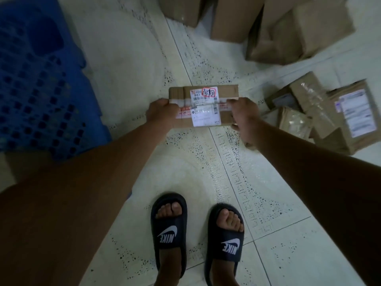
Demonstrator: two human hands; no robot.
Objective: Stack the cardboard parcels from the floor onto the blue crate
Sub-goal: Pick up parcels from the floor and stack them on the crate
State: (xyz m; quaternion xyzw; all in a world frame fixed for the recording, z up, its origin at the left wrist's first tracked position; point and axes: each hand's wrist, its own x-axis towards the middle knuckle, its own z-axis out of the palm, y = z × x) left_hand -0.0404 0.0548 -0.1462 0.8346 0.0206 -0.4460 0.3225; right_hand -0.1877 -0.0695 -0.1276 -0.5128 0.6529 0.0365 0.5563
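both hands, left hand (162, 113) and right hand (244, 118), grip a small labelled brown cardboard parcel (203, 106) in mid-carry; next, swing left onto the perforated blue plastic crate (41, 89).

Matt cardboard parcel (203, 107) (glossy tape); perforated plastic crate (39, 89); speckled tile floor (206, 172).

The pale speckled tiled floor (127, 65) carries a blue crate (39, 85) at the left. Well apart to the crate's right lies a heap of taped, labelled parcels (329, 112); larger plain cardboard boxes (268, 23) stand beyond that. Two black slippers (195, 236) stand nearer than the crate.
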